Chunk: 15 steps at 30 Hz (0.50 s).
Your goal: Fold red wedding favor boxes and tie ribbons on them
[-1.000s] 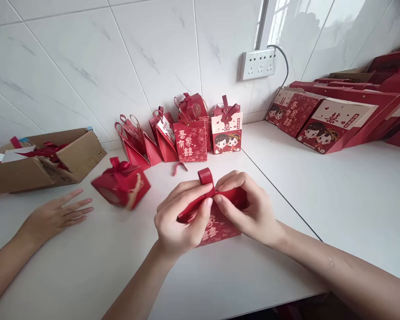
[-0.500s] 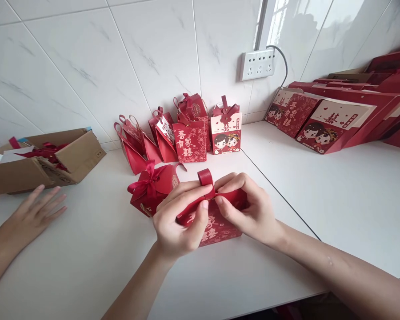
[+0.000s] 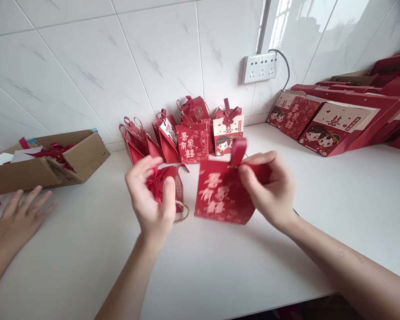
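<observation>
"Red gift box (image 3: 220,195): where do you have it?"

"Tilted, ahead of me over the counter (image 3: 220,271); I can't tell whether its lower edge touches. My right hand (image 3: 270,191) pinches its upper right side, thumb in front, just beside the strap loop (image 3: 238,151). My left hand (image 3: 153,195) is spread wide, apart from it, in front of a ribbon-tied box (image 3: 170,176) with a rope handle (image 3: 186,215)."

"Which step is that?"

"One-handed handling, I'd judge. The next move calls for a light pinch that won't crease the card, with the base kept clear of that rope."

"Any writing?"

"Pale characters on its front, slightly blurred: 吾, 有, 家 and 囍. An upright box (image 3: 193,146) behind shows the same four, sharper. 囍 also tops the cartoon-pair box (image 3: 333,129) at right; its small red label I can't read. Dark printing on the cardboard carton (image 3: 90,155), near a co-worker's hand (image 3: 23,213), is unreadable too. I can make out no brand."
</observation>
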### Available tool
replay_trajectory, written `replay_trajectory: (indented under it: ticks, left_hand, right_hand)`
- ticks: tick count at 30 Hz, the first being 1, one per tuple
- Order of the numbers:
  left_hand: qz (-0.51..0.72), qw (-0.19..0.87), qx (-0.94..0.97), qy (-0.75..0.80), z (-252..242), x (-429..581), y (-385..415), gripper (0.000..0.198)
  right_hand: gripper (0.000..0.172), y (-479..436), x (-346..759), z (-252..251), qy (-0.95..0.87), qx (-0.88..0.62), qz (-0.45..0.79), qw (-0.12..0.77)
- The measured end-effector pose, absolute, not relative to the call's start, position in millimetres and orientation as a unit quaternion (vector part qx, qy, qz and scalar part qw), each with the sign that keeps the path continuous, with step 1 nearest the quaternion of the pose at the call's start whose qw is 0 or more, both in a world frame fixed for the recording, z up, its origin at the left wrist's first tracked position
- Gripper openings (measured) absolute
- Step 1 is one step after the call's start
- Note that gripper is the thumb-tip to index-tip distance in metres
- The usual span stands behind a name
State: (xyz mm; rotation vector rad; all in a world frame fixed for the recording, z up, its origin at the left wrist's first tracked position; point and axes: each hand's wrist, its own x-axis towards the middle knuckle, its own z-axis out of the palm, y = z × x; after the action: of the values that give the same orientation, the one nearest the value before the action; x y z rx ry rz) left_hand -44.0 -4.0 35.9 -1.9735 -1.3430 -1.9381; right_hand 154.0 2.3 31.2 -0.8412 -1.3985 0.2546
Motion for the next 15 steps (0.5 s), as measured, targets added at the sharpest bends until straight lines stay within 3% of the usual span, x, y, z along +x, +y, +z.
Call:
replay_trajectory:
  ticks: [2, 4, 8, 11, 15]
  left_hand:
    - [-0.522, 0.130, -0.595, -0.598, 46, -52, 0, 0.058]
    - [-0.384, 0.149, -0.556, -0.722, 56, -58, 0, 0.077]
    - [-0.203, 0.030, -0.507, -0.837, 66, -61, -1, 0.100]
    - [-0.200, -0.050, -0.545, -0.813, 64, -63, -2, 0.105]
    - [-0.269, -0.164, -0.679, -0.663, 55, -66, -4, 0.099]
  right_hand:
    - [0.008, 15, 164, 36, -0.562, -0.421, 0.048, 0.710]
    - [0.009, 29, 174, 37, -0.523, -0.455, 0.007, 0.721]
    - [0.007, 52, 186, 26, -0.538, -0.516, 0.055, 0.664]
    - [0.009, 62, 190, 17, -0.572, -0.541, 0.078, 0.611]
    - [0.025, 54, 191, 22, -0.578, -0.507, -0.124, 0.627]
